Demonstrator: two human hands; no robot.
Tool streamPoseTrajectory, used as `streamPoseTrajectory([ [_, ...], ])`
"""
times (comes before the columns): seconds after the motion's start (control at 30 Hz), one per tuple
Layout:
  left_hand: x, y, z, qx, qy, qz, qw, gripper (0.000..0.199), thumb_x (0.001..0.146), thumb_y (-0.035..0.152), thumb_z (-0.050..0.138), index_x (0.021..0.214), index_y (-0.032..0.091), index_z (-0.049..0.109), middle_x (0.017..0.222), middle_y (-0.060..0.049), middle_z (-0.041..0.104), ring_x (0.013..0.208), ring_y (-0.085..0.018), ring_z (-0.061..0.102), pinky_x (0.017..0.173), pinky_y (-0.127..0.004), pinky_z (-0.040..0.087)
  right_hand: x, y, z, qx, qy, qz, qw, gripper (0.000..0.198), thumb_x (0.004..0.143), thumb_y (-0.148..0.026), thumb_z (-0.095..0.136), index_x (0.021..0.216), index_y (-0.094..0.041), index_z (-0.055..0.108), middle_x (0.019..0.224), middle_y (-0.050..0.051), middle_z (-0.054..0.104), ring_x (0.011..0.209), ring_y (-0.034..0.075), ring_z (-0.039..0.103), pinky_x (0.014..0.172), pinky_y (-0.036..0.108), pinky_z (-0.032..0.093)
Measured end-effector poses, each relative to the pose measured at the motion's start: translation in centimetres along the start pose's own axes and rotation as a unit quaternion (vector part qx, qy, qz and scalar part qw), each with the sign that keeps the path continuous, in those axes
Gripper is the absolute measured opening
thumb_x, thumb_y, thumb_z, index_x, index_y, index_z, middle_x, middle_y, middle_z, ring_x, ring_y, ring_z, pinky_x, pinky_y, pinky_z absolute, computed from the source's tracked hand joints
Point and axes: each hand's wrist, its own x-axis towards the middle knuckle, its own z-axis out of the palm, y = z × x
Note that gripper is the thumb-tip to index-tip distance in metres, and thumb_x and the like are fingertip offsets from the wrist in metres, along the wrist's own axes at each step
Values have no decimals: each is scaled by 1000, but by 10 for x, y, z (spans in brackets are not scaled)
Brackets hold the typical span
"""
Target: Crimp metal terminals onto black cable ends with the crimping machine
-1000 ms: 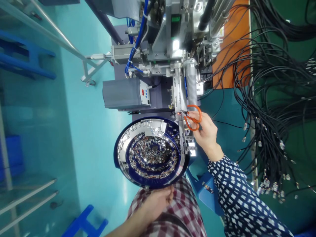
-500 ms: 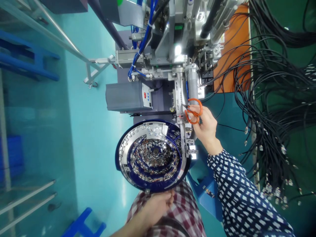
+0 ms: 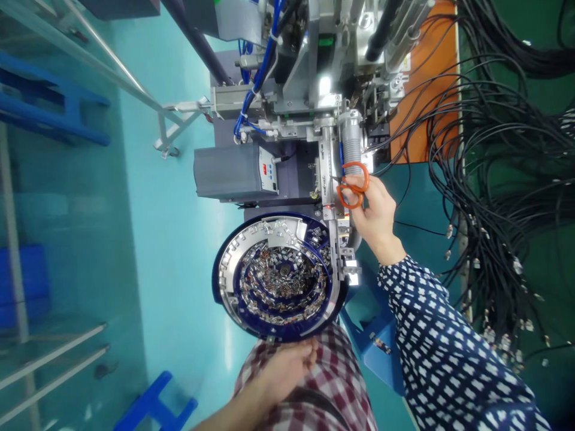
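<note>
My right hand (image 3: 376,215) is closed on a pair of scissors (image 3: 353,200) with orange handles. Their short dark tips point left, over or against the metal feed track (image 3: 327,173); contact is unclear. Below the track sits a round dark-blue feeder bowl (image 3: 245,321) holding many small shiny metal parts (image 3: 283,272). By the bowl's near rim, above the lap, my left hand (image 3: 287,368) has its fingers curled. The inside of those fingers is hidden, so anything in them does not show.
A grey controller box (image 3: 229,172) with a red display stands left of the track. Machinery with blue tubes (image 3: 265,66) rises behind. At right hang many black cables (image 3: 503,209) beside an orange surface (image 3: 422,129). A blue stool (image 3: 381,353) stands at lower right.
The whole view has shifted slightly, with the bowl and right hand appearing a little higher. My right hand still grips the scissors by the track; some parts in the bowl look rearranged.
</note>
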Motion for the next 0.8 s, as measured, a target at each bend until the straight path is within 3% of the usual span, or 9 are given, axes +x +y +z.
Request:
streamPoseTrajectory([
  [0.1,-3,3,4,8,-11,14,1000,12,74,13,79,83,12,72,90,-6,67,77,-14,57,75,-29,40,-6,-6,-10,9,13,4,1000,19,95,-25,59,112,-24,65,107,5,72,104,22,68,95,41,58],
  [0.2,-4,6,3,-3,-8,19,1000,16,71,13,81,84,11,72,88,-6,67,78,-14,58,76,-29,41,-29,-24,-30,31,35,56,997,22,95,-28,60,116,-27,65,110,5,70,105,24,68,95,45,59],
  [0.33,-1,4,-7,-32,-2,2,999,15,72,12,80,85,10,71,91,-7,67,79,-14,59,77,-29,44,-77,-57,-63,77,91,176,977,24,94,-25,60,117,-26,66,113,6,68,93,22,72,76,41,65],
  [0.43,1,1,-14,-37,-6,4,999,11,74,10,78,82,10,70,90,-7,67,76,-14,59,75,-29,44,-115,-76,-80,101,107,220,964,24,90,-20,64,113,-25,69,108,6,69,90,22,73,67,37,66],
  [0.63,5,3,-20,-34,-1,16,999,7,79,7,72,85,9,68,92,-8,68,77,-15,60,78,-31,45,-177,-97,-91,92,79,278,953,21,86,-22,68,107,-24,71,106,7,72,90,26,74,71,41,66],
  [0.8,8,4,-21,-33,-2,28,999,7,76,5,71,83,8,69,86,-7,68,74,-14,60,75,-29,45,-210,-112,-91,81,25,292,953,20,88,-25,65,108,-24,70,103,7,73,92,26,74,76,43,66],
])
